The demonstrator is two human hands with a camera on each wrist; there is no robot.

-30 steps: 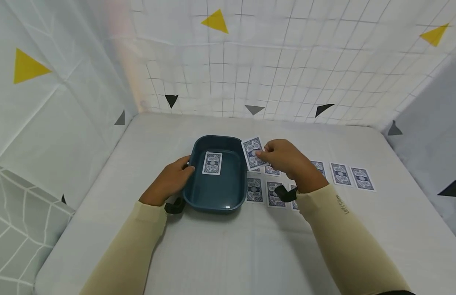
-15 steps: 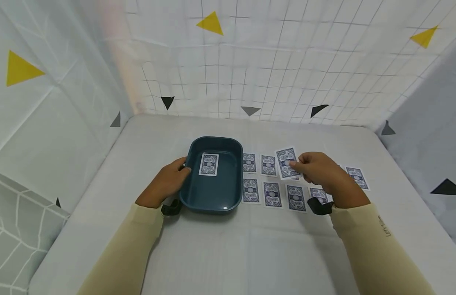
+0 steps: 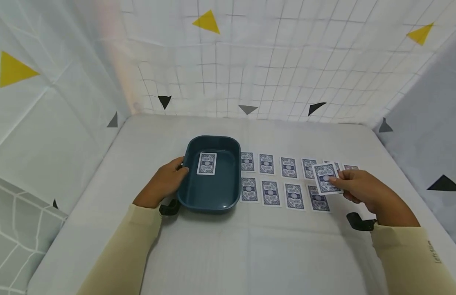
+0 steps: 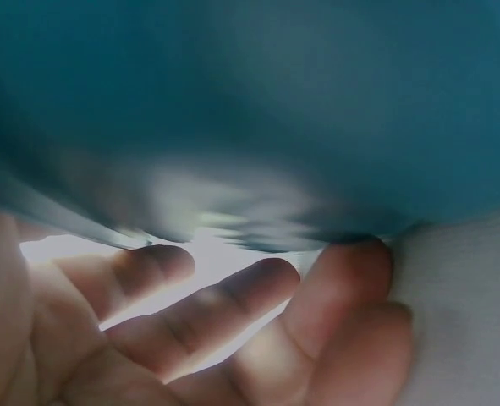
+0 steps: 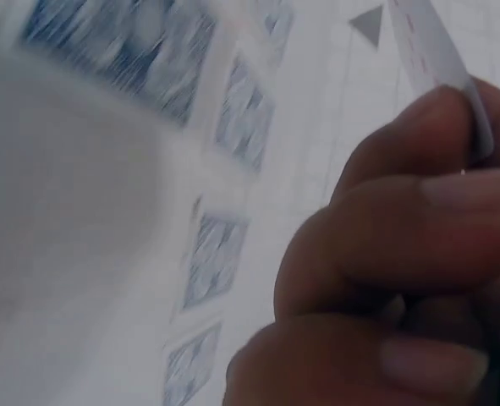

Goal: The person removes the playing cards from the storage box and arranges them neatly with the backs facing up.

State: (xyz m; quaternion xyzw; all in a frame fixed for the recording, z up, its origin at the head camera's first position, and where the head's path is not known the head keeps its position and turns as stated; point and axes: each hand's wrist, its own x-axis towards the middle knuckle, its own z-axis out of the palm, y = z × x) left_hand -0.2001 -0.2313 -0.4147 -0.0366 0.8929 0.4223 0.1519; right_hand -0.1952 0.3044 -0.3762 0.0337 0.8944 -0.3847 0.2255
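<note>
My left hand [image 3: 162, 184] holds the left side of a dark teal tray [image 3: 209, 207], thumb over the rim. In the left wrist view its fingers [image 4: 207, 321] lie against the tray's outer wall [image 4: 258, 93]. One playing card [image 3: 207, 164] lies back up inside the tray. Over on the right, my right hand [image 3: 371, 192] pinches a playing card [image 3: 325, 180] between thumb and fingers, its patterned blue back facing up. The right wrist view shows the held card [image 5: 427, 51] edge-on. It hovers above the right part of the laid-out cards and partly covers some.
Two rows of face-down cards [image 3: 271, 193] run rightward from the tray across the white table [image 3: 228, 254]. The back row's far right card [image 3: 350, 167] is partly hidden by my right hand. A white sheet wall [image 3: 246, 61] with grid lines stands behind.
My right hand has carried the card from beside the tray's right edge rightward over the rows. The left hand keeps its hold on the tray. The head view has shifted slightly.
</note>
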